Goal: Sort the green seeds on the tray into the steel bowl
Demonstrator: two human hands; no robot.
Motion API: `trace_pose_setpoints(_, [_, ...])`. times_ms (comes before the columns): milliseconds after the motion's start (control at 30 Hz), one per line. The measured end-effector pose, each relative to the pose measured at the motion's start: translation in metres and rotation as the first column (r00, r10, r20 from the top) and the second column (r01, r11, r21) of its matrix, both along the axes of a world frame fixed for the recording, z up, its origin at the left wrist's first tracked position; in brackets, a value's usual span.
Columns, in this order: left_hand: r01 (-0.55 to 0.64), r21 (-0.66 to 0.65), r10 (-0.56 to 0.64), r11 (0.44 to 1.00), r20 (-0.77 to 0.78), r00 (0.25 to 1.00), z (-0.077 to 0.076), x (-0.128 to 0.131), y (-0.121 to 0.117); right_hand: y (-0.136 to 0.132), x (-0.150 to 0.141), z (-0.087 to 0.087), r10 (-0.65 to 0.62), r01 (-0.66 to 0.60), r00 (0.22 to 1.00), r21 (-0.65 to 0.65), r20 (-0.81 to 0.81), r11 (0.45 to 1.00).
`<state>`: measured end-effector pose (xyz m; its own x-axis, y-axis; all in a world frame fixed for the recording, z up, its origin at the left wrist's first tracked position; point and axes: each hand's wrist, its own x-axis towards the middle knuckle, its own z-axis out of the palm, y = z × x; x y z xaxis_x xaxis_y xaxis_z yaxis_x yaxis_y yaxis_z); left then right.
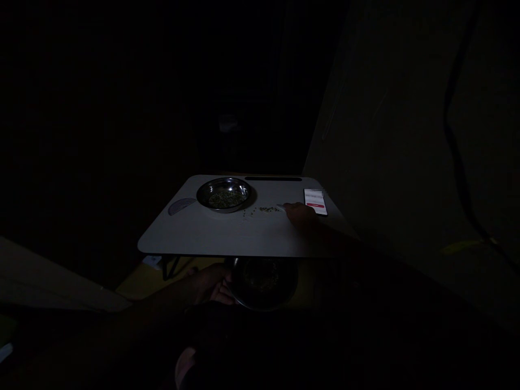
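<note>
My left hand (215, 284) grips the rim of a dark metal bowl (284, 295) just below the near edge of the small white table (227, 238). Some small grains show faintly inside that bowl. On the tabletop, my right hand (300, 215) is closed, with a small pale thing (280, 207) at its fingertips, too dim to name. Scattered greenish grains (268, 209) lie just left of those fingertips. Further left stands a shiny steel bowl (245, 201) with more greenish grains (225, 199) in it.
A lit phone (314, 202) lies on the table's right side, beside my right hand. A pale printed patch (181, 206) is at the left, and a dark slot (273, 179) runs along the far edge. A wall (390, 162) rises at the right; the room is very dark.
</note>
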<state>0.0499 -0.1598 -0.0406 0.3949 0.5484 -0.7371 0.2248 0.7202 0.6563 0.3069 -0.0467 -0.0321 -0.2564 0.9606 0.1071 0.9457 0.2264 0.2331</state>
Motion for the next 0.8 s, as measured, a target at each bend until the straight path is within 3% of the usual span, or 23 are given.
trace_pose_setpoints(100, [-0.014,0.001,0.014,1.000,-0.015,1.000,0.006,0.001,-0.002,-0.001,-0.001,0.002,-0.043,0.045,0.999,0.098,-0.024,0.994])
trace_pose_setpoints(567, [-0.008,0.015,0.007,1.000,0.020,1.000,0.001,-0.005,-0.003,0.003,-0.018,0.004,-0.014,0.014,1.000,0.012,-0.002,1.000])
trace_pose_setpoints(800, [-0.013,0.034,0.013,0.999,0.007,1.000,-0.005,-0.009,0.000,0.005,-0.020,0.001,0.049,-0.048,0.999,0.061,-0.013,0.997])
